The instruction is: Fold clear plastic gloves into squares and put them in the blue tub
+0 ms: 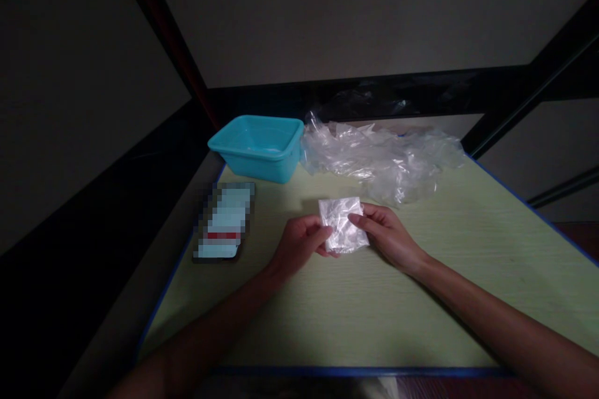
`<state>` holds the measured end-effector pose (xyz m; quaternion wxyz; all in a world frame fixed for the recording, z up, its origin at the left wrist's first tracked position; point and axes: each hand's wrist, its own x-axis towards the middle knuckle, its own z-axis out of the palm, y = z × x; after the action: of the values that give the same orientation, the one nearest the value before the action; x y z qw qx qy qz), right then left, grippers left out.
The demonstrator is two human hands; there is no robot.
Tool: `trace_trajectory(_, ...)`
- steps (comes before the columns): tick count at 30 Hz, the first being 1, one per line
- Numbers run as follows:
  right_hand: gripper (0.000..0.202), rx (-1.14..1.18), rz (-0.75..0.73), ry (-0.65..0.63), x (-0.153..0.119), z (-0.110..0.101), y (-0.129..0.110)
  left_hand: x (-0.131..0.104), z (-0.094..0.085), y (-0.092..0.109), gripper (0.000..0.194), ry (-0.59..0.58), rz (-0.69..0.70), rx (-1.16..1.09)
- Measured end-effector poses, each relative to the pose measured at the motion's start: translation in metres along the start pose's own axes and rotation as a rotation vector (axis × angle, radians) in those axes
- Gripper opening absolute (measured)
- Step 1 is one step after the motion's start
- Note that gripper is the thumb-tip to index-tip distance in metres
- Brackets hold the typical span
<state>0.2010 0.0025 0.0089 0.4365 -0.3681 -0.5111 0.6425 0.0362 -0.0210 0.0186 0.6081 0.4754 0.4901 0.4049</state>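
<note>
Between my two hands is a small folded clear plastic bag point(344, 230), roughly square and shiny, held just above the middle of the table. My left hand point(304, 240) pinches its left edge, thumb on top and fingers underneath. At the right edge, my right hand point(386, 230) grips the same bag, its thumb pressed on the upper face. The fingers beneath the bag are partly hidden.
A light green table point(290, 318) with blue edging lies under my hands. Toward its back left stands a turquoise plastic basin point(255, 159). A heap of crumpled clear plastic bags point(384, 156) spreads beside it. A phone with a blurred screen point(224, 218) lies at the left edge.
</note>
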Motion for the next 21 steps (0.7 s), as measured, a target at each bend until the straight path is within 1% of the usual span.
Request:
trace_trajectory(3,0.028,-0.001,-0.016,0.026,-0.0001,0.0001,0.0009,0.0009,0.0017,0.0,0.029,-0.021,-0.004,-0.024)
trace_trajectory(6,0.027,-0.005,-0.027,0.012,-0.0005,0.0008,0.0016,0.0022,0.0033,-0.0012,0.03,-0.036,-0.006,-0.044)
trace_trajectory(14,0.027,-0.031,-0.039,-0.04,-0.0006,0.0036,0.0004,0.0024,0.004,-0.0054,0.03,-0.012,-0.006,-0.066)
trace_trajectory(18,0.028,-0.028,-0.047,-0.034,-0.0001,0.004,0.0014,0.0021,0.0042,-0.005,0.03,0.0,-0.002,-0.066)
trace_trajectory(21,0.03,-0.015,-0.022,-0.023,-0.0001,0.0023,0.0034,0.0024,0.004,-0.0052,0.027,0.013,0.01,-0.074)
